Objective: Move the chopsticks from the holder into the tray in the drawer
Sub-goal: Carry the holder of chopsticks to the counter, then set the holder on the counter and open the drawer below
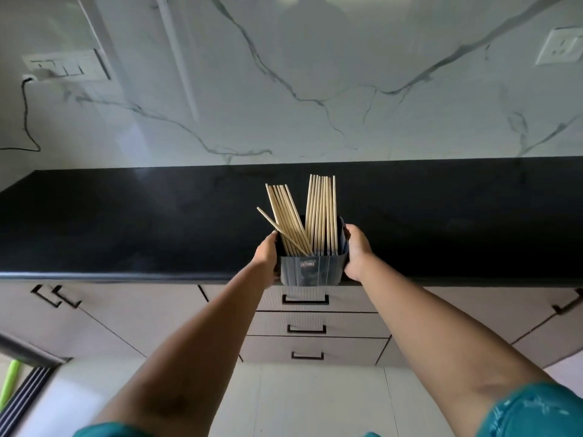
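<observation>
Black and glossy, the bench (126, 222) runs the full width in front of you, backed by a white marble-look wall (315, 89) with grey veins. A switch plate (67, 66) with a plug and a dark cable (26, 115) sits on that wall at your left, and a white socket (560, 48) at your right. Below the bench's edge you see pale cabinet fronts and a stack of three drawers (315, 323), all closed, each with a dark bar handle; the floor is pale tile.

You hold the dark holder (314, 268) at the bench's front edge, right above the top drawer. Your left hand (268, 255) presses its left side and your right hand (356, 253) its right side, fingers wrapped on the holder's walls. Whether its base rests on the bench cannot be told.

Pale wooden chopsticks (321, 212) stand in the holder in two bundles: the right one upright, the left one leaning left, with a single stick lying askew across it.

A small label (307, 264) is stuck on the holder's front face; its writing is too small to read.
</observation>
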`<state>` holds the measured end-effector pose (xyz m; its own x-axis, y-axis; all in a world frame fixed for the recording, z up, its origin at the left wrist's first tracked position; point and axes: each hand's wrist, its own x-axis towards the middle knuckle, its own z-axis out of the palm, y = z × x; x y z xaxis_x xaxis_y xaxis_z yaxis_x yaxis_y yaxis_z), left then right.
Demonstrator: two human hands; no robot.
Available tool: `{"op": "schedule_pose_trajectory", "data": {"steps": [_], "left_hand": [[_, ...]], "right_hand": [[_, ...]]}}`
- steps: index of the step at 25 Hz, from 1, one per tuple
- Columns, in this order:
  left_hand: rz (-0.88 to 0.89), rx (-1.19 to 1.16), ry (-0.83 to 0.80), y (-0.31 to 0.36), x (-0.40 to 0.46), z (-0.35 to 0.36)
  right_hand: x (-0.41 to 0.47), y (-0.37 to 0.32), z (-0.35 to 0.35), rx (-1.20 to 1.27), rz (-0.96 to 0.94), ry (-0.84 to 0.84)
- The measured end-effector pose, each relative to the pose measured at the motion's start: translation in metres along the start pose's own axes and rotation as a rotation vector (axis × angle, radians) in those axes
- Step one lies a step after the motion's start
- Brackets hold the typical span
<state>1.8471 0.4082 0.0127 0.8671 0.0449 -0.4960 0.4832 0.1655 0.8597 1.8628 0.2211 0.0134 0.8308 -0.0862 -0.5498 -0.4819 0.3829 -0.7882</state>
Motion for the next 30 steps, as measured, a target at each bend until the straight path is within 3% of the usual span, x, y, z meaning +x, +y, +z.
{"op": "schedule_pose_trajectory", "data": {"steps": [13,25,30], "left_hand": [[-0.054,-0.011,0.061,0.063,0.158,0.02],[-0.071,0.019,0.074,0.066,0.186,0.02],[0.123,0.153,0.232,0.063,0.172,0.017]], "right_hand": [[0.151,-0.061,0.041,0.045,0.035,0.002],[0.176,-0.06,0.042,-0.053,-0.009,-0.038],[0.161,-0.065,0.041,-0.161,-0.041,0.037]]}}
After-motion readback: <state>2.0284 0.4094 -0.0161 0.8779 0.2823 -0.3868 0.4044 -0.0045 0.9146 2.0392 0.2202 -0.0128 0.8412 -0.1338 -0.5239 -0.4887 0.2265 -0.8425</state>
